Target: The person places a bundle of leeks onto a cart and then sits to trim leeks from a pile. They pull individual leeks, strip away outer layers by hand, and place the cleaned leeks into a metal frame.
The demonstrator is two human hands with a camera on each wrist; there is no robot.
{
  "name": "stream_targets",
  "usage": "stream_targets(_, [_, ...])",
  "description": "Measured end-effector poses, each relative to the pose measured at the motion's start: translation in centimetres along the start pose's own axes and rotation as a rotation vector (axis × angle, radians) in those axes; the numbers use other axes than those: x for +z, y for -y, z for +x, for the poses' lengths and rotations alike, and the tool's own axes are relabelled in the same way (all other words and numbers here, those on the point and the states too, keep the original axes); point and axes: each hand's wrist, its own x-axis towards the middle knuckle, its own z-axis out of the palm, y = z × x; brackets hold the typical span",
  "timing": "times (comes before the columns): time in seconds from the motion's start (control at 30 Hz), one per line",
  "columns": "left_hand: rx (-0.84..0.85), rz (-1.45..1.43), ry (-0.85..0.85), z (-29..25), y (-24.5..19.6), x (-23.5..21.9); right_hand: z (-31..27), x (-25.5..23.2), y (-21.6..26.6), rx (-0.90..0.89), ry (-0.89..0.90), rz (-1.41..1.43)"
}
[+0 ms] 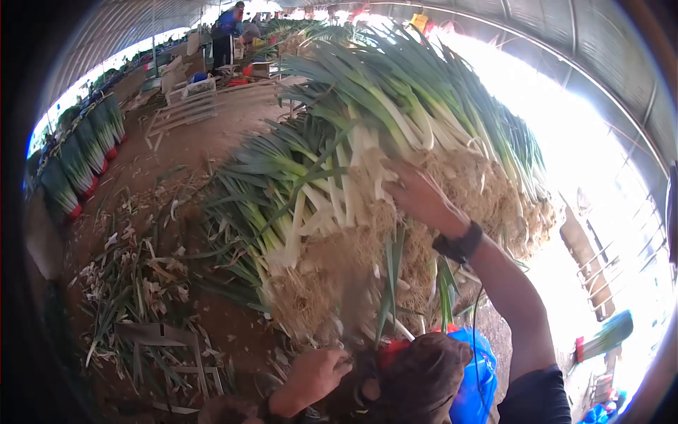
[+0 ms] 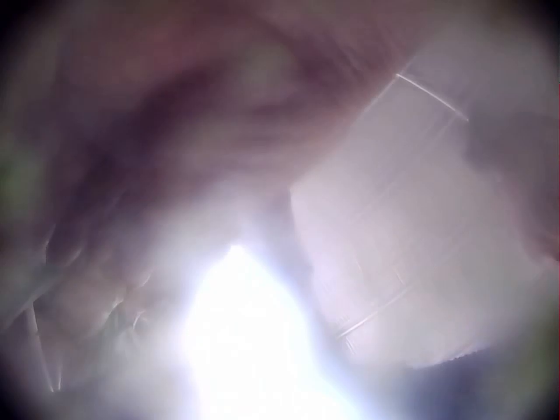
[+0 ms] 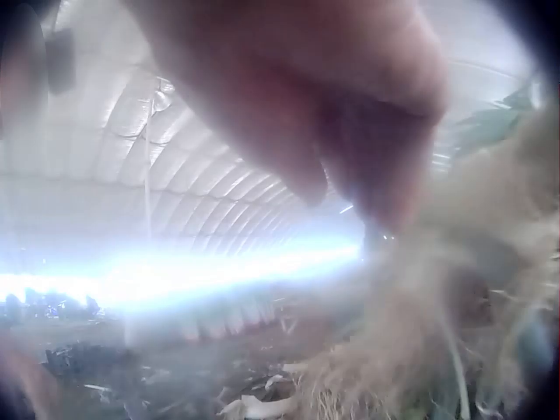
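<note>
In the head view my right hand (image 1: 424, 198), with a dark band at the wrist, reaches into a big heap of leeks (image 1: 402, 116). Its fingertips are right at the white stems and roots of one leek (image 1: 367, 169). The right wrist view shows thumb and fingers apart, pointing down beside blurred, hairy roots (image 3: 376, 367). Low in the head view, my left hand (image 1: 314, 378) has curled fingers and is near a dark-clothed knee (image 1: 420, 371). The left wrist view is too blurred; I cannot tell whether that hand holds something.
Leaf trimmings (image 1: 145, 283) litter the ground at left, around a small metal frame (image 1: 159, 336). Tied leek bundles (image 1: 74, 162) stand in a row behind. A blue bag (image 1: 477, 374) is beside the knee. Another person (image 1: 224, 35) stands near wooden racks (image 1: 205, 106). One bundle (image 1: 607, 333) lies at right.
</note>
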Motion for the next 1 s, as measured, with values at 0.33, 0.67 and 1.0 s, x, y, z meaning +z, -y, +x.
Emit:
stream_targets(0.33, [0.003, 0.003, -0.054, 2.6, 4.6, -2.7, 8.8, -2.3, -12.4, 0.557, 0.178, -0.325])
stream_targets(0.67, [0.038, -0.021, -0.093, 3.0, 6.0, -4.7, 8.6, -9.7, -10.8, 0.231, 0.311, -0.059])
stream_targets(1.0, [0.030, 0.057, 0.053, 4.1, 4.7, -4.2, -2.4, -3.8, -4.0, 0.549, 0.474, -0.348])
